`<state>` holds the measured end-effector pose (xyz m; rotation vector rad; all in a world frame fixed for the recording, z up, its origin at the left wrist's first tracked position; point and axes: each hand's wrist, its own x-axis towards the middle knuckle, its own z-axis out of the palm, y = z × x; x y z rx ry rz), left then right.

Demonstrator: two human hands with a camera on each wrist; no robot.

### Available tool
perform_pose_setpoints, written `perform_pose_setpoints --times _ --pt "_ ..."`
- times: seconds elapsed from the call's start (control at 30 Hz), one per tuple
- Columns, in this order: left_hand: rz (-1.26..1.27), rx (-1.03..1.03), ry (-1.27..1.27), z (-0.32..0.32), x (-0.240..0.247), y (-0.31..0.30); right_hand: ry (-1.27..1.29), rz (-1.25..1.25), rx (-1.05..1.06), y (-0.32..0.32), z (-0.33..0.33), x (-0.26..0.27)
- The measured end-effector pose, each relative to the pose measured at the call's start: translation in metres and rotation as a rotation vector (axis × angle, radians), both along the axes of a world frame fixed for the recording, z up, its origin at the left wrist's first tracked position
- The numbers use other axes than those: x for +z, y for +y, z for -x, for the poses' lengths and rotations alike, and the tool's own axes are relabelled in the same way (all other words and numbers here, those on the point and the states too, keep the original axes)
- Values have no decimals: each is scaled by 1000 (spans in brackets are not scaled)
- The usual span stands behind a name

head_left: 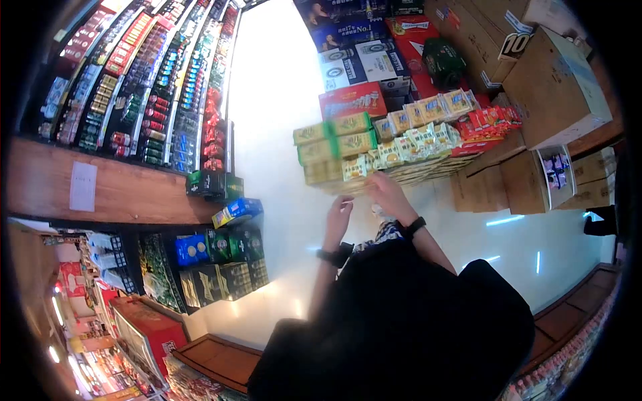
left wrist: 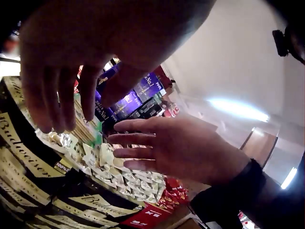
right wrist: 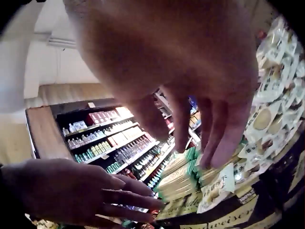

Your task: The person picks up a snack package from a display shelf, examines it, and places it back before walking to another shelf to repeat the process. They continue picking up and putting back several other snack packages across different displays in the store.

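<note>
Both hands hover at the near edge of a packet display, fingers loosely extended and holding nothing. My left hand (head_left: 339, 217) is in front of the green-and-tan packs (head_left: 334, 144), which are stacked in two rows at the display's left end. Higher up and to its right, my right hand (head_left: 389, 194) is nearest the white snack packets (head_left: 408, 147). In the right wrist view its fingertips overlap the green-edged packs (right wrist: 178, 179), beside a white packet (right wrist: 217, 191). Black-and-gold Budweiser cartons (left wrist: 28, 152) carry the packets.
Tan packets (head_left: 428, 110) and red packets (head_left: 491, 123) fill the display's back and right. Brown cardboard boxes (head_left: 555, 87) stand to the right, beer cartons (head_left: 351, 37) behind. Shelves of cans (head_left: 154, 100) line the left, with stacked cartons (head_left: 224, 250) at their foot.
</note>
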<state>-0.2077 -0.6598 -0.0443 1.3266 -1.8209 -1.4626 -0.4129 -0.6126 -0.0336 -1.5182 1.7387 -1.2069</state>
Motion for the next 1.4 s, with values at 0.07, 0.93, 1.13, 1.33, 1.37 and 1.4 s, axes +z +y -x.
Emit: perform_pose_setpoints --times 0.07,0.93,1.13,1.33,1.37,1.4 --pt "-14 14 -31 23 3 -31 -97 -54 -112 -37 12 -7" --pt "317 147 -143 106 -19 -133 1 -407 -146 -139 60 12" --pt "-158 378 298 86 -19 -126 45 -333 -106 -122 59 23" --pt "-204 431 304 45 0 -99 -122 -217 133 -104 48 37" --pt "-238 455 302 35 5 -93 -171 -230 193 -101 43 35" --pt "-266 482 305 28 9 -88 -215 -238 260 -101 40 34"
